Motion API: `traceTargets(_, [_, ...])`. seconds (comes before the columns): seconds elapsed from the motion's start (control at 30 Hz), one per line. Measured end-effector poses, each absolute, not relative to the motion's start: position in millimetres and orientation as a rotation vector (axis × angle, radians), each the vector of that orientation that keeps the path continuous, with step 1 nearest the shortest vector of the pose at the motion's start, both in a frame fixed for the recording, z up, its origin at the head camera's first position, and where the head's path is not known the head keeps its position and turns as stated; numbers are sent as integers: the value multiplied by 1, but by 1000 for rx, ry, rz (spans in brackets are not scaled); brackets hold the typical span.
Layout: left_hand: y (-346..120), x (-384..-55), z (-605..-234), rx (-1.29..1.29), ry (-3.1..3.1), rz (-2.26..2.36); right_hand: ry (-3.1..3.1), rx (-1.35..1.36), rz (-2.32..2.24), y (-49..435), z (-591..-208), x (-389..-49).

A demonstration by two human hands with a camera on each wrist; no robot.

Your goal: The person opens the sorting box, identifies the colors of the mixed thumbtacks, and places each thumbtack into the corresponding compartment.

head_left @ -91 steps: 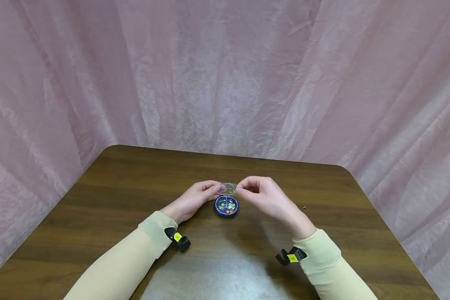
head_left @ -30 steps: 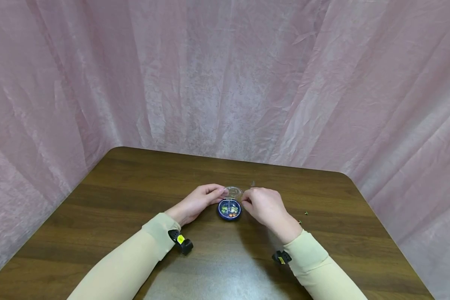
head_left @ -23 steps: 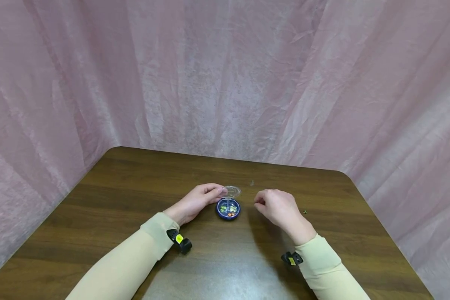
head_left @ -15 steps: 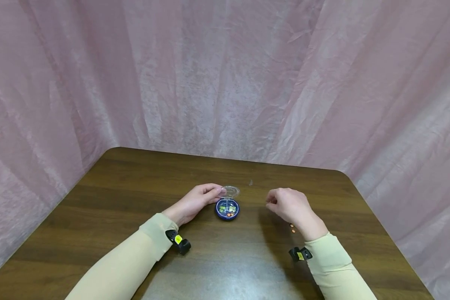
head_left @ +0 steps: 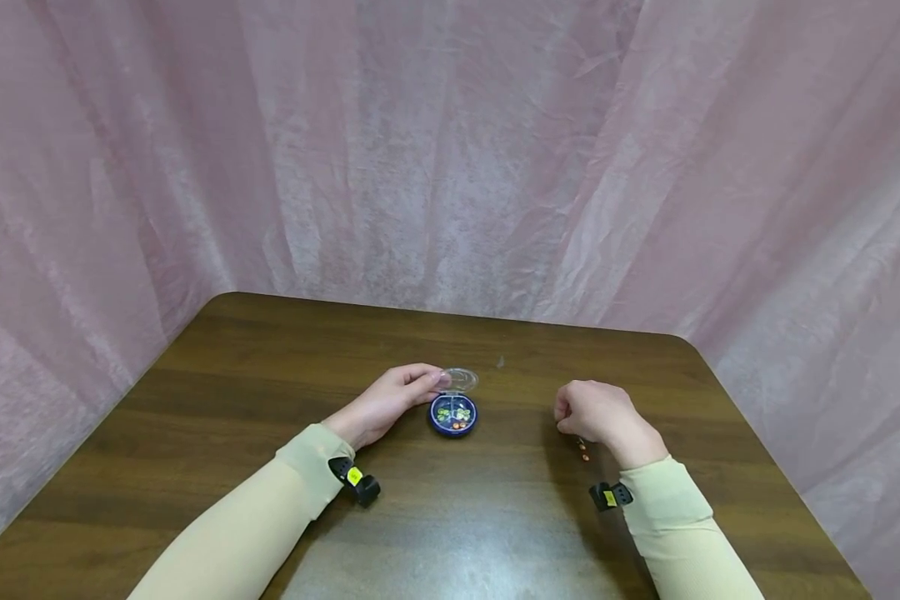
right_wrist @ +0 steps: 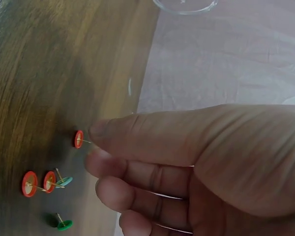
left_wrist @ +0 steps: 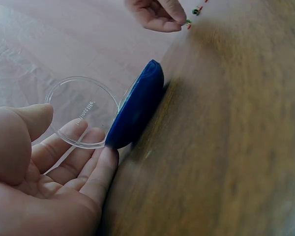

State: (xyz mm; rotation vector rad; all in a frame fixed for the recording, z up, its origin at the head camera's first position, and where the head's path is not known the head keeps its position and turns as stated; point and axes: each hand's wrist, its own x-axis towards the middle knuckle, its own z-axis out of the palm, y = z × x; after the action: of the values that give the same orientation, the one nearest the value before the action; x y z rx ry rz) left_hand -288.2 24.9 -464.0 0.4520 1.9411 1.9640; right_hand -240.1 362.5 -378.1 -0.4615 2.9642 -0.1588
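A round blue case (head_left: 453,432) stands on the table with its clear lid (head_left: 461,381) raised; green, pale and orange thumbtacks (head_left: 462,414) lie in its divided compartments. My left hand (head_left: 385,404) holds the lid's edge between thumb and fingers, as the left wrist view shows. To the right, my right hand (head_left: 603,417) is low over the table beside loose thumbtacks. In the right wrist view its thumb and forefinger tips are at the pin of a red thumbtack (right_wrist: 78,139), with no grip visible. More red thumbtacks (right_wrist: 29,184) and a green thumbtack (right_wrist: 64,225) lie nearby, pins up.
The brown wooden table (head_left: 285,350) has rounded far corners, and a pink curtain (head_left: 435,150) hangs behind it. A small clear sliver (head_left: 500,362) lies near the back of the table, right of the lid.
My right hand has moved from the lid and case to the right, down to the loose thumbtacks. My left hand has stayed at the lid.
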Motion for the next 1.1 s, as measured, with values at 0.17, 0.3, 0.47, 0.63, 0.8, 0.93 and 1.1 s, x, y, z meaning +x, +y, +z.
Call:
traceTargets(0.17, [25, -288, -463, 454, 1939, 1963, 2964, -455, -125, 362, -382, -241])
traceTargets(0.3, [25, -289, -464, 456, 1942, 1961, 2950, -433, -119, 362, -386, -243])
traceTargets(0.47, [25, -289, -465, 458, 1941, 1967, 2945, -419, -127, 363, -388, -244])
traceTargets(0.63, [26, -289, -466, 462, 1936, 1974, 2969, -363, -79, 363, -389, -244])
traceTargets(0.8, [26, -289, -467, 456, 1938, 1971, 3005, -313, -36, 363, -387, -242])
traceTargets(0.93, [26, -289, -467, 456, 1936, 1970, 3009, -311, -20, 362, -387, -241])
traceTargets(1.1, [25, -289, -467, 455, 1939, 1966, 3013, -315, -10, 361, -388, -240])
